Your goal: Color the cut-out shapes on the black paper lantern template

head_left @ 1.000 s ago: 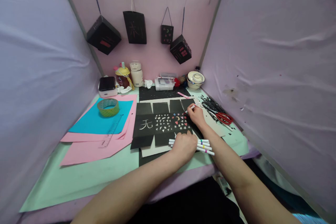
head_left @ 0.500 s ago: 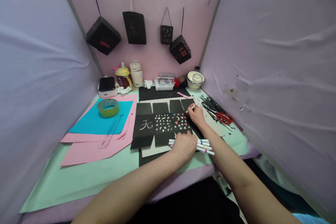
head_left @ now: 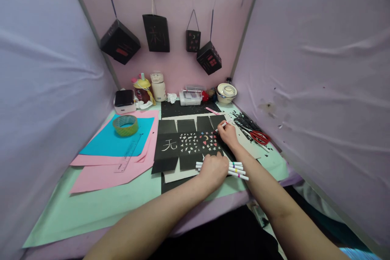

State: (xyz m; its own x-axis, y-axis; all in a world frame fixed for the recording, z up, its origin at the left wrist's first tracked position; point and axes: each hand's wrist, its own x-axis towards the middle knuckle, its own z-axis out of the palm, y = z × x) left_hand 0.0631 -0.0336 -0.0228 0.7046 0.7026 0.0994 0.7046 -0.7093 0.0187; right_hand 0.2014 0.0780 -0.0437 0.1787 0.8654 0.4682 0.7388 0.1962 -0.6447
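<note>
A black paper sheet with cut tabs lies flat, bearing a cut-out character, triangles, and a panel of stars, hearts and a moon, some coloured. My right hand grips a white marker, its tip at the upper right of the star panel. Lower down, my left hand is closed round several white markers with coloured bands, their ends sticking out on both sides. That hand rests at the sheet's lower edge. Its palm and part of the markers are hidden.
Pink paper, a blue sheet, a tape roll and a clear ruler lie left. Red-handled scissors and black scraps lie right. Bottles, a plastic box and a lidded bowl stand behind; black paper lanterns hang above.
Almost nothing differs. My right hand and its marker have shifted very slightly at the star panel; my left hand stays in place.
</note>
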